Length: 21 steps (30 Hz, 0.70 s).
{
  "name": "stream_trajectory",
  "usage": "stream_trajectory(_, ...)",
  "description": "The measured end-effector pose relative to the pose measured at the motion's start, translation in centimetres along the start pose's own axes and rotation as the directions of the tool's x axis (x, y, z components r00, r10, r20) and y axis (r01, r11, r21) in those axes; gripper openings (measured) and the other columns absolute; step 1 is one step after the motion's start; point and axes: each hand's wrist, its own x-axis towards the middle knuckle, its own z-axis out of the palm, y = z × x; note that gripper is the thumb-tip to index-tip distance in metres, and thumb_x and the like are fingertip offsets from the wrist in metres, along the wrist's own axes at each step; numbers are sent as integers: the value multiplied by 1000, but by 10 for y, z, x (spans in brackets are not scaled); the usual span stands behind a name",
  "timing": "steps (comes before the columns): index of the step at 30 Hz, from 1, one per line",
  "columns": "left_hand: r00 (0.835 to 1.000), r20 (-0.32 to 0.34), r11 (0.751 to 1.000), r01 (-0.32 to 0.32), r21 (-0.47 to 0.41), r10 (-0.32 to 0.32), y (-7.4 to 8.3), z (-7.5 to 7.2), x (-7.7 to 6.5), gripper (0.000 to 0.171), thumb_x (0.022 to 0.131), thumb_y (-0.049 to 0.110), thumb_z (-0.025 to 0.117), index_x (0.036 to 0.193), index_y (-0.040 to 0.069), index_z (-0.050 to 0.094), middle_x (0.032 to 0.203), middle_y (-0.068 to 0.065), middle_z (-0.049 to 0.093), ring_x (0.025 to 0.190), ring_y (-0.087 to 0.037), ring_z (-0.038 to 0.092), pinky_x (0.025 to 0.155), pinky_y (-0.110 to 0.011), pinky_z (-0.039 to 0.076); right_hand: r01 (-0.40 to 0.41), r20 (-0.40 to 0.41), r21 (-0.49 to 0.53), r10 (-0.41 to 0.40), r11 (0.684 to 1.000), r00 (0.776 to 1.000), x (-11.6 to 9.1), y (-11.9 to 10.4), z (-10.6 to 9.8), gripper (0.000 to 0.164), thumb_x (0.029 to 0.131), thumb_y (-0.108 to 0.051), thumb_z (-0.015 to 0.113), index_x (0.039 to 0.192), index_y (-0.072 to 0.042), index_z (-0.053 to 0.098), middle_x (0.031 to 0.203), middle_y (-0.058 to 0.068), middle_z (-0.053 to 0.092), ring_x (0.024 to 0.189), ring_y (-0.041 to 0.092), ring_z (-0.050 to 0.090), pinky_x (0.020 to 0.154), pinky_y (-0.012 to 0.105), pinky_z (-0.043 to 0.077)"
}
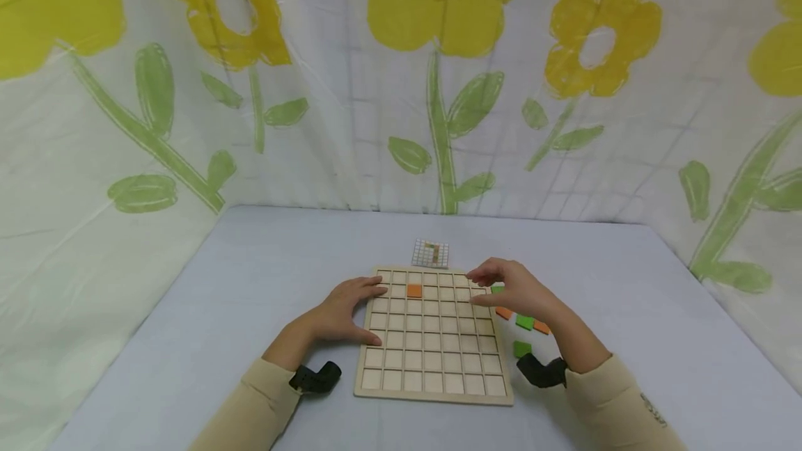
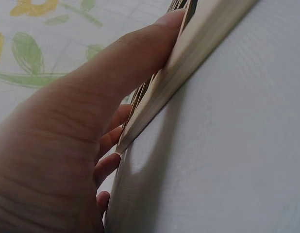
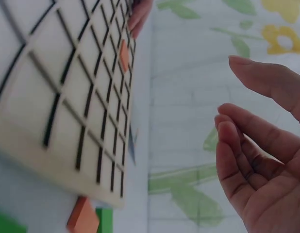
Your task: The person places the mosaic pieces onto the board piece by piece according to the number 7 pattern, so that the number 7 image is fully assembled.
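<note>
A wooden grid board (image 1: 432,362) lies on the table, with one orange square tile (image 1: 414,291) set in a cell of its second row from the far side. My left hand (image 1: 344,312) rests along the board's left edge, thumb and fingers spread apart; in the left wrist view its thumb touches the frame. Above the board's right edge hovers my right hand (image 1: 514,291), fingers loosely bent and the thumb apart from them. Nothing shows between them in the right wrist view. Beneath and beside that hand lie green tiles (image 1: 525,322) and orange tiles (image 1: 504,312).
Just beyond the board's far edge lies a small card (image 1: 430,254) printed with a grid and some coloured squares. Another green tile (image 1: 522,349) sits close to the right wrist's black camera strap (image 1: 542,372). A curtain with yellow flowers hangs behind the table.
</note>
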Motion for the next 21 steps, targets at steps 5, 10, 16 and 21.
stream_trajectory(5, 1000, -3, 1000, 7, -1, -7, -2, -1, -1, 89, 66, 52, 78, 140, 15, 43, 153, -5, 29, 141, -35, 22, 113, -56, 19, 7, -7, -21, -7, 1000, 1000, -19, 10, -5, 41, 80, -24, 74, 113, -3, 63, 110, 14, 61, 98, 30, 57, 89, 44, 50)
stream_trajectory(10, 1000, 1, 1000, 7, -11, -7, -3, 1, 0, 90, 65, 52, 79, 139, 16, 43, 153, -5, 29, 141, -34, 22, 113, -56, 19, 7, -18, -50, -8, 999, 1000, -35, 18, -6, 39, 81, -22, 73, 111, 0, 63, 106, 13, 61, 93, 27, 57, 88, 45, 49)
stream_trajectory(16, 1000, 5, 1000, 8, -2, -8, -1, 1, 0, 90, 66, 52, 78, 140, 17, 42, 153, -4, 29, 141, -34, 22, 113, -56, 19, -9, -47, -82, 6, 997, 999, -54, 27, -6, 40, 79, -28, 74, 109, -3, 64, 102, 8, 62, 91, 23, 59, 81, 35, 52)
stream_trajectory(21, 1000, 6, 1000, 6, -8, -6, 1, 0, -1, 90, 66, 52, 78, 140, 16, 43, 153, -5, 29, 141, -34, 22, 112, -56, 20, -40, -71, -62, 36, 997, 997, -70, 32, -9, 40, 79, -28, 74, 108, -3, 64, 101, 8, 62, 86, 17, 56, 76, 29, 51)
